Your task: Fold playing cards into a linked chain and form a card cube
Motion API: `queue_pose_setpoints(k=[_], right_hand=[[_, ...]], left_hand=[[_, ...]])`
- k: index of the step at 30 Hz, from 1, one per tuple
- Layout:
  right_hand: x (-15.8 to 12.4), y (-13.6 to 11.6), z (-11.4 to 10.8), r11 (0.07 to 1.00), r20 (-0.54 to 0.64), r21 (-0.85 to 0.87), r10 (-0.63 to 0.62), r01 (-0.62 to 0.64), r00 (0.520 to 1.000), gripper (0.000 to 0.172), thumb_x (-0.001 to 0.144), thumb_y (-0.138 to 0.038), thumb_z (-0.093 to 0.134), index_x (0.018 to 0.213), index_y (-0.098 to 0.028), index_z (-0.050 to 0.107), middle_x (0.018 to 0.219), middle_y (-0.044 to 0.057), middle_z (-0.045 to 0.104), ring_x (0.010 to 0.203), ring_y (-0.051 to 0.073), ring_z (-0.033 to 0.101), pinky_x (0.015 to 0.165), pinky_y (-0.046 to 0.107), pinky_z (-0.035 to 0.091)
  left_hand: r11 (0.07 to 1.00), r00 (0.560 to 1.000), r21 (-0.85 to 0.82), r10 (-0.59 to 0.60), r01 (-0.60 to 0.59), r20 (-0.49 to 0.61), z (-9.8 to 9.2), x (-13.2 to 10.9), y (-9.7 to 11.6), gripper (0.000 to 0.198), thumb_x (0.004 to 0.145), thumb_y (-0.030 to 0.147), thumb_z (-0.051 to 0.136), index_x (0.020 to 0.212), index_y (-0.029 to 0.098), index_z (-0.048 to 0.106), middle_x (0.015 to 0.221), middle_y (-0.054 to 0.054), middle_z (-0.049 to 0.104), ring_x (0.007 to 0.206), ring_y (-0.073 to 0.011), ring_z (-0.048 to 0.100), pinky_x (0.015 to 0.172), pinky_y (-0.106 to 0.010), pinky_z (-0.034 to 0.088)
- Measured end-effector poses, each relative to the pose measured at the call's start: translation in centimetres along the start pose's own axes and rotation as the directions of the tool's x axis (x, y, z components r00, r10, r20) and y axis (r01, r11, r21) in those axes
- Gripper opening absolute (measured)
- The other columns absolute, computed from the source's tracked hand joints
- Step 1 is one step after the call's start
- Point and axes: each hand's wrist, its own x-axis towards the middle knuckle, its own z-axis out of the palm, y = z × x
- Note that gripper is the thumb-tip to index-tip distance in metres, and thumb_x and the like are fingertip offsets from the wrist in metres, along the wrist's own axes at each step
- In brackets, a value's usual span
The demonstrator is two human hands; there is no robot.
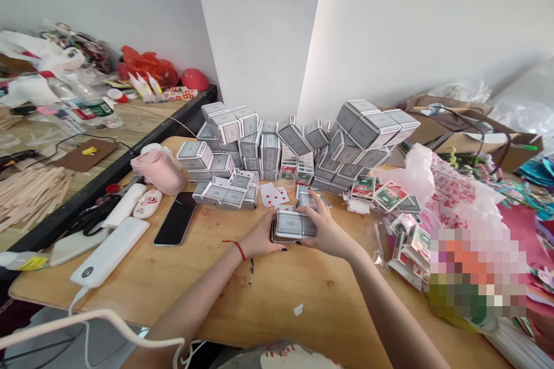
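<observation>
My right hand (325, 229) is closed on a grey-backed deck of playing cards (291, 223) near the middle of the table. My left hand (260, 236) grips a dark-edged, open holder (283, 238) beneath and beside that deck; its exact kind is hard to make out. Just behind my hands lie loose face-up red playing cards (273, 196) and another grey-backed deck (305, 198). Farther back, many grey-backed card blocks (270, 153) are stacked in a rough wall, with a taller stack (361, 127) at the right.
A black phone (175, 219), a white power bank (110, 252) with cable, and a pink pouch (160, 168) lie left. At right are green-and-red card boxes (390, 195), torn packaging and plastic bags (459, 184). A paper scrap (298, 309) lies near the front edge.
</observation>
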Motion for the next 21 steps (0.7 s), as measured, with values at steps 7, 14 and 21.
queue_pose_setpoints(k=[7, 14, 21], right_hand=[[1.0, 0.1, 0.5, 0.999, 0.104, 0.045, 0.004, -0.009, 0.995, 0.067, 0.057, -0.02, 0.069, 0.119, -0.028, 0.046, 0.146, 0.006, 0.0, 0.133, 0.033, 0.008, 0.101, 0.047, 0.024], [0.3, -0.4, -0.3, 0.987, 0.029, 0.157, -0.047, 0.041, 0.998, 0.06, 0.06, -0.022, 0.067, 0.116, -0.025, 0.048, 0.146, 0.007, 0.005, 0.133, 0.026, 0.016, 0.103, 0.038, 0.026], [-0.1, 0.0, 1.0, 0.821, -0.248, 0.572, 0.168, 0.004, 0.954, 0.108, 0.056, -0.033, 0.073, 0.138, -0.029, 0.004, 0.145, 0.013, 0.013, 0.12, 0.026, 0.041, 0.092, 0.041, 0.042]], left_hand=[[0.997, 0.999, 0.072, 0.027, -0.025, -0.023, -1.6, -0.4, 2.0, 0.085, 0.051, 0.032, 0.078, 0.123, 0.019, 0.036, 0.13, -0.014, 0.039, 0.121, -0.0306, 0.036, 0.102, -0.047, 0.028], [0.998, 0.999, -0.058, -0.003, 0.001, -0.036, -2.9, -0.3, 4.9, 0.065, 0.063, 0.035, 0.071, 0.12, 0.018, 0.044, 0.124, -0.012, 0.048, 0.115, -0.0263, 0.045, 0.098, -0.039, 0.036], [0.871, 0.984, -0.46, -0.17, 0.174, 0.051, -2.5, 0.1, 5.9, 0.067, 0.07, 0.036, 0.064, 0.127, 0.018, 0.031, 0.094, -0.008, 0.064, 0.083, -0.0208, 0.063, 0.071, -0.033, 0.05]])
